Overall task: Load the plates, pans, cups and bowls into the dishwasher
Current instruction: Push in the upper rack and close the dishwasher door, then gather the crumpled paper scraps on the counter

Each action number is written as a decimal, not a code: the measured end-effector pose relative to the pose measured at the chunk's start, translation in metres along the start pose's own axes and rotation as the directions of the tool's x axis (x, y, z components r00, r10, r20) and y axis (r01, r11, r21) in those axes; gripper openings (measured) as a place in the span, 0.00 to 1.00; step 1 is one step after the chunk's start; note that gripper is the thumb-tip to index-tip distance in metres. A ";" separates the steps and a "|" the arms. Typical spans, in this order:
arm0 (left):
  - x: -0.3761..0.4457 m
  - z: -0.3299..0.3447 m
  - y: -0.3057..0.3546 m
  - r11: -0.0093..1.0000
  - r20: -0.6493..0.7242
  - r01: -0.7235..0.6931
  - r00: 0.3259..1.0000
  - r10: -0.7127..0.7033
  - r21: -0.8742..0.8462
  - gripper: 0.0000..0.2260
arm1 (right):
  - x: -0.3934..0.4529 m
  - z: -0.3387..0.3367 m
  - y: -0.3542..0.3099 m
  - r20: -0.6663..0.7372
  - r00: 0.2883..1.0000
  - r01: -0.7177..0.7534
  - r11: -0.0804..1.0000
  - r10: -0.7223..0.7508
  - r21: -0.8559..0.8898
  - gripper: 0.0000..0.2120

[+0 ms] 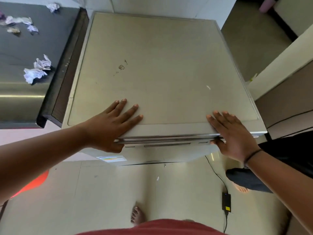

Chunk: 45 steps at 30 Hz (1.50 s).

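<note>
Nearest, below the hands: red shirt (152, 228), a bare foot (137, 216) on pale floor tiles (110, 192). Below the right hand, a black adapter (226, 201) with its cable (215, 172) running up toward the dishwasher; beside it a second person's foot (241, 189) under dark cloth (245, 180).

Left hand (112, 123) flat on the dishwasher (160, 73) top at its front edge, fingers straight and spread, thumb down over the front by the door (166, 144) rim. Right hand (234, 134) likewise flat on the front right corner, fingers straight, thumb hooked under the edge; black band (252, 154) on that wrist. Hands well apart, neither clamped on anything. Door looking closed or nearly so; hard to tell. Label (111, 158) on the front, just below the left hand.

Beyond the fingers, bare beige top with a small brown stain (121, 67). Left of the left hand and farther off, a dark counter (20, 44) strewn with crumpled paper (36, 70). Right of the right hand, cabinets (284, 99).
</note>
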State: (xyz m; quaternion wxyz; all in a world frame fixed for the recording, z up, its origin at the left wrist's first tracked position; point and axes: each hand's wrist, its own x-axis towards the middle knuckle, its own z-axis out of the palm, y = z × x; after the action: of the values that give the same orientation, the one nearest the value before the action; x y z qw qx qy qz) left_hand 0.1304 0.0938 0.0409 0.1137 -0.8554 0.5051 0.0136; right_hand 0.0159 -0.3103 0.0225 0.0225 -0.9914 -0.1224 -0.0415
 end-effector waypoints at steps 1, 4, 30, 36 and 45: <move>0.001 -0.001 0.001 1.000 -0.009 -0.009 1.000 0.009 0.026 0.46 | 0.001 0.000 -0.001 -0.005 1.000 -0.004 1.000 0.004 0.008 0.42; 0.001 0.001 0.004 0.998 -0.035 -0.010 0.999 0.012 0.067 0.45 | 0.001 0.003 -0.003 -0.015 1.000 -0.018 1.000 0.019 0.023 0.43; -0.007 0.004 0.004 0.781 0.001 0.356 0.910 -0.414 -0.514 0.41 | 0.016 -0.016 -0.052 0.155 0.928 -0.352 0.934 0.339 0.062 0.45; -0.014 0.005 -0.021 0.658 0.078 0.531 0.806 -0.587 -0.534 0.41 | 0.056 -0.013 -0.086 0.109 0.935 -0.353 0.919 0.339 0.174 0.38; -0.011 0.001 -0.090 0.616 0.131 0.686 0.702 -0.700 -0.387 0.39 | 0.176 -0.002 -0.108 0.104 0.977 -0.202 0.963 0.186 0.180 0.36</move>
State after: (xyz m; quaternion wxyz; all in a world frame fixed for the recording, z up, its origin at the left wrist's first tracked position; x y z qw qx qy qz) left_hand 0.2036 0.1449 0.0579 -0.0791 -0.9874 0.1233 0.0595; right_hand 0.1591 -0.1632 0.0433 0.1154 -0.9928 -0.0288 0.0157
